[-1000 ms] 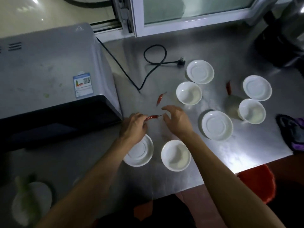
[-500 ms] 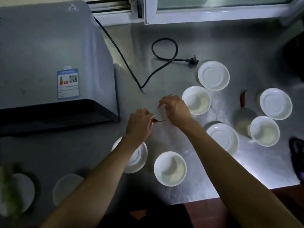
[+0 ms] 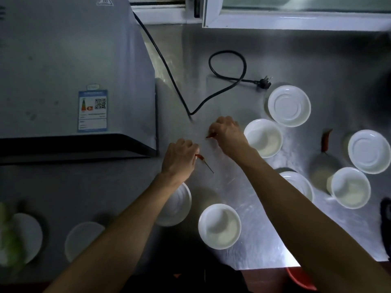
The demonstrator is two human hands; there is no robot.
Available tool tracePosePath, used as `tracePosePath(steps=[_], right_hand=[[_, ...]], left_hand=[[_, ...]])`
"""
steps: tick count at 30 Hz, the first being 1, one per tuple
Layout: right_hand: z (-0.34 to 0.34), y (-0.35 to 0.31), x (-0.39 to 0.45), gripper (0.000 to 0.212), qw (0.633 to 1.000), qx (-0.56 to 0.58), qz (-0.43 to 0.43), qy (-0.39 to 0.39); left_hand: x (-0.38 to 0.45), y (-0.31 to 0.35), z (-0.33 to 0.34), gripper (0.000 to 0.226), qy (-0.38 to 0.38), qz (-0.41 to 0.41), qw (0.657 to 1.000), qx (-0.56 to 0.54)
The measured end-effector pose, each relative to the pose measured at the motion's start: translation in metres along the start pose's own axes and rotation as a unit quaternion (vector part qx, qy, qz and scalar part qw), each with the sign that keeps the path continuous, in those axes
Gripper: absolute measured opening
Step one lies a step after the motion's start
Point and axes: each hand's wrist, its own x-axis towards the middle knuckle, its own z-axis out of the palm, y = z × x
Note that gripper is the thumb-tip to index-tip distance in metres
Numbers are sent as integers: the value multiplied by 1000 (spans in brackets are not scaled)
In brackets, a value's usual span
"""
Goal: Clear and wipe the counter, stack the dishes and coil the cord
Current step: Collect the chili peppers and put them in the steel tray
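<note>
Steel counter (image 3: 275,49), lit bright toward its near right edge, dim on the left. Both hands work in the bare strip between the grey appliance (image 3: 69,66) and the cluster of white dishes.

Left hand (image 3: 179,158): fingers curled, pinching a small red chili (image 3: 200,157); its thin stem sticks out down-right over the steel. Right hand (image 3: 226,132): fingers curled in on a second chili (image 3: 211,135), only its red tip showing at the knuckles. Whether that one is off the surface, cannot tell.

A third chili (image 3: 325,140) lies loose farther right, between a bowl (image 3: 263,138) and a saucer (image 3: 369,151).

The black cord (image 3: 228,68) runs from behind the appliance, bends sharply just beyond the right hand, loops once, and ends in a plug (image 3: 264,83) lying close to the far saucer (image 3: 289,105). Open steel lies around the loop up to the window frame (image 3: 296,20).

More dishes: a bowl (image 3: 219,226) near the front edge; another bowl (image 3: 350,187) at right; a saucer (image 3: 300,182) partly under the right forearm; a saucer (image 3: 179,206) partly under the left forearm.

Hard to read: two pale plates (image 3: 82,237) in the dark lower left, one with a blurred green thing (image 3: 8,235) over it. A dark object (image 3: 386,220) is cut off at the right border. Something red (image 3: 300,278) shows below the counter's front edge.
</note>
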Motion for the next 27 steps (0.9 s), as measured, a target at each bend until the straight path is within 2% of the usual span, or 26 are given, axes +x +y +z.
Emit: tracePosePath(steps=[6, 11, 16, 22, 27], right_hand=[[3, -5, -1, 9, 999, -26, 17, 14], [8, -14, -10, 20, 999, -23, 35, 32], [11, -17, -22, 14, 996, 36, 28, 74], [0, -42, -50, 12, 981, 110, 3, 156], [5, -78, -73, 10, 975, 142, -6, 169]], left_hand=[[-3, -3, -2, 9, 9, -5, 1000, -21], [-7, -5, -6, 6, 12, -18, 999, -43], [-19, -8, -13, 3, 26, -21, 998, -56], [-47, -14, -29, 16, 71, -17, 995, -69], [-79, -21, -41, 16, 101, 4, 991, -88]])
